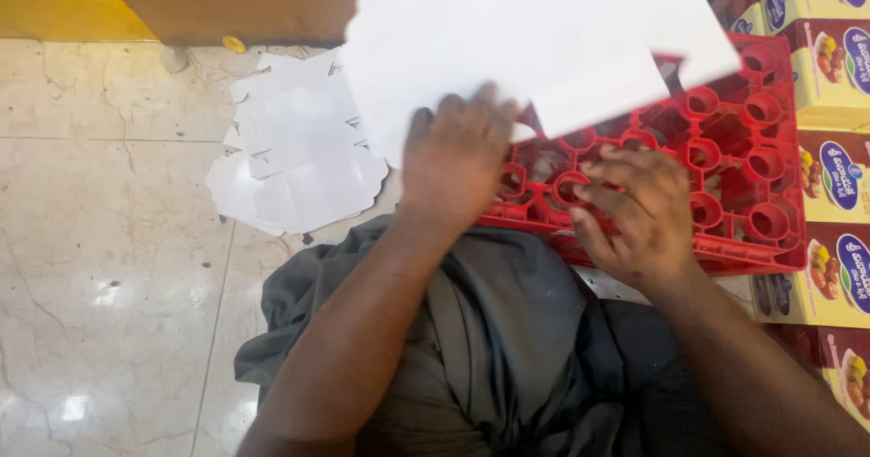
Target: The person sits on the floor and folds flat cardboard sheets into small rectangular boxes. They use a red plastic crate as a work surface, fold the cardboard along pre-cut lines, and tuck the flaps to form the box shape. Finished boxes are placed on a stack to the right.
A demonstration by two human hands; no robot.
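Note:
My left hand (pixel 456 156) grips the lower edge of a large white die-cut cardboard sheet (pixel 544 35) and holds it lifted and tilted over a red plastic crate (pixel 779 248). The crate lies flat with round holes in its top. On those holes, near the crate's front edge, rests my right hand (pixel 639 217), fingers spread and holding nothing. The sheet hides the crate's far left part.
A stack of more white die-cut sheets (pixel 299 149) lies on the marble floor (pixel 109 239) to the left. Yellow and red printed boxes (pixel 838 85) are lined up at the right edge. A brown wooden board (pixel 227 4) runs along the top. My dark grey clothing (pixel 489 348) fills the lower middle.

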